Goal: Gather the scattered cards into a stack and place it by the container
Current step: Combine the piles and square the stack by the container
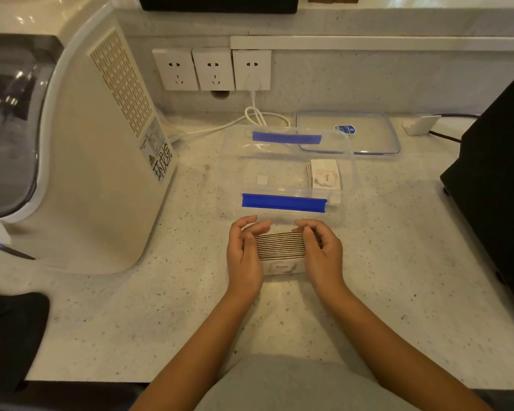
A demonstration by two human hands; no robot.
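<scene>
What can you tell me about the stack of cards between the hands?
The stack of cards stands on edge on the speckled countertop, its brownish edges facing up. The left hand and right hand press it from both sides. The front card reads "love". It sits just before the clear container.

Cream appliance [101, 161] left; wall sockets [211, 69] behind; white cable [250, 117] plugged in
</scene>
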